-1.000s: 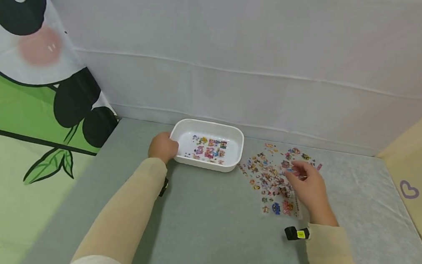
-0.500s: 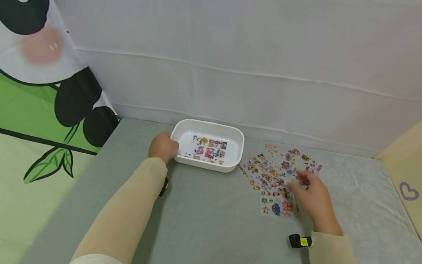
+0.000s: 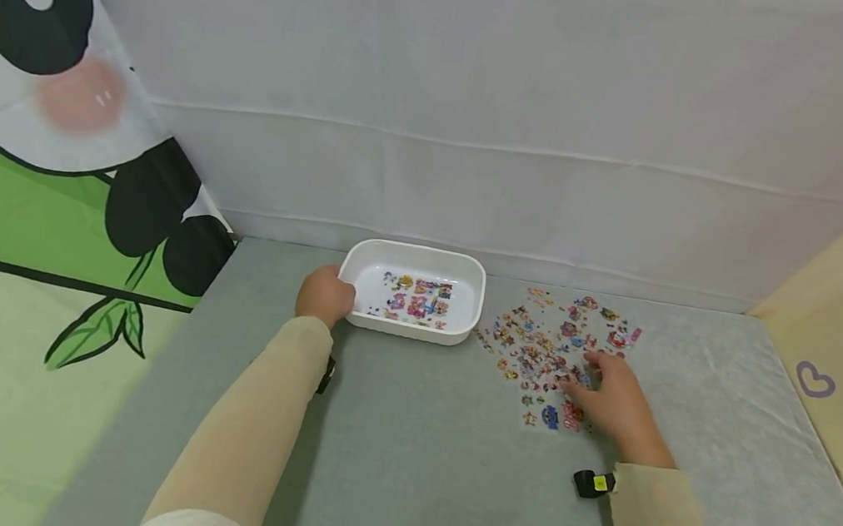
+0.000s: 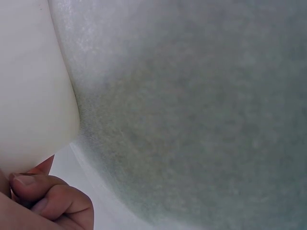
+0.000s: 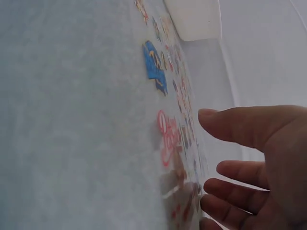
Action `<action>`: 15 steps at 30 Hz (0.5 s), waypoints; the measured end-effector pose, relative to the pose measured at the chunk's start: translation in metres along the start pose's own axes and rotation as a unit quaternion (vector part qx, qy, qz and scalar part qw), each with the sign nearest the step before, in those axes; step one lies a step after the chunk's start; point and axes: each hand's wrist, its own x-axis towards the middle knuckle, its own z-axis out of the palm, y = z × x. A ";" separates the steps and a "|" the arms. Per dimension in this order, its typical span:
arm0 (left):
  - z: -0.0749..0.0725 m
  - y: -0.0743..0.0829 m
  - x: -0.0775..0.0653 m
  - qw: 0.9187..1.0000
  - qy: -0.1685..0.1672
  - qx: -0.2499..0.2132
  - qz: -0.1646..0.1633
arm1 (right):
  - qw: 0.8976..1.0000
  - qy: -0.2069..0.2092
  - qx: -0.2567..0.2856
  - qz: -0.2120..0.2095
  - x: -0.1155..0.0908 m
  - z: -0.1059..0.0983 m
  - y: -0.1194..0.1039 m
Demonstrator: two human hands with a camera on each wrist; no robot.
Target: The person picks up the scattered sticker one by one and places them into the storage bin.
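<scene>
A white shallow plastic tray point(image 3: 404, 330) stands near the back of the table, with colourful cartoon stickers point(image 3: 418, 304) lying inside. At its left end, my left hand point(image 3: 324, 295) grips the rim, and curled fingers point(image 4: 67, 203) show under the tray's corner in the left wrist view. To the right of the tray, clear sheets of small stickers point(image 3: 535, 340) lie overlapping on the table. Over their right side hovers my right hand point(image 3: 608, 400), thumb point(image 5: 240, 122) and fingers apart with nothing between them. A blue sticker point(image 5: 154, 67) and a pink lettered one lie near that thumb.
Grey cloth covers the table point(image 3: 420, 447). Behind it rises a white fabric wall point(image 3: 478, 134). A green cartoon panel point(image 3: 93, 234) borders the left side and a yellow one point(image 3: 822, 331) the right.
My right hand has drawn back towards me over the sticker sheets, uncovering stickers at their far right. The left hand and the tray have stayed put.
</scene>
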 end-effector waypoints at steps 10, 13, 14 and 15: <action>0.002 -0.002 0.003 1.000 0.004 0.001 0.005 | 0.999 0.001 -0.032 0.001 0.004 0.004 0.004; 0.002 -0.005 0.005 1.000 0.006 0.005 0.007 | 1.000 0.001 -0.027 0.005 0.005 0.004 0.002; 0.002 -0.004 0.005 1.000 0.005 0.005 0.008 | 1.000 0.001 -0.026 0.008 0.005 0.004 0.002; 0.001 -0.004 0.004 1.000 0.004 0.006 0.009 | 1.000 0.002 -0.025 0.008 0.004 0.004 0.002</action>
